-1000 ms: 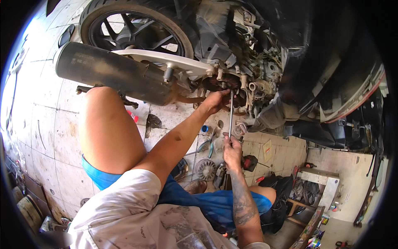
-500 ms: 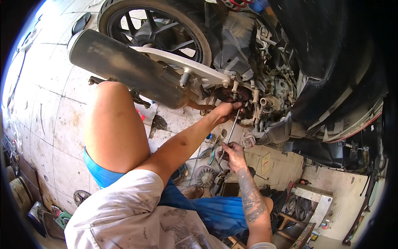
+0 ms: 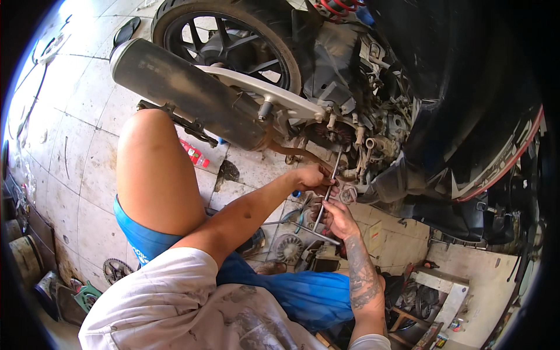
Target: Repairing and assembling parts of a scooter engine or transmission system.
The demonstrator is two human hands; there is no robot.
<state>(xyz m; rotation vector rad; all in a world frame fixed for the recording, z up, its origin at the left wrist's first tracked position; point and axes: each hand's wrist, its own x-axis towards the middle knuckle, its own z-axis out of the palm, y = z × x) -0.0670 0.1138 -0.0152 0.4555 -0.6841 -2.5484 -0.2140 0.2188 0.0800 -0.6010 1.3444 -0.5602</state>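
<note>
In the head view, the left hand [image 3: 318,177] has come down from the engine [image 3: 382,131], where it was up against the dark round finned part [image 3: 328,134] in both earlier frames. It is now lower, over the tiled floor [image 3: 245,172], its thumb and fingers pinching the upper shaft of a T-handle wrench [image 3: 336,163]. The right hand [image 3: 339,218] sits closer to the left than before; its thumb and fingertips pinch the same shaft just above the crossbar, with the palm turned toward the rod. The crossbar, hardly visible earlier, now shows clearly below that hand, lying across the view above the floor.

The wrench stands slanted, its upper tip just beside the lower edge of the finned part; whether the tip touches there, I cannot tell. Half a second ago the left fingers were right at that tip, hiding it.

The whole scene has shifted slightly since the first frame, with the rear wheel [image 3: 226,49] and exhaust muffler [image 3: 186,90] farther right. The red-labelled bottle [image 3: 194,154] beside the bent knee [image 3: 153,131] shows more fully. The finned metal disc [image 3: 289,249] remains on the floor, near the crossbar
</note>
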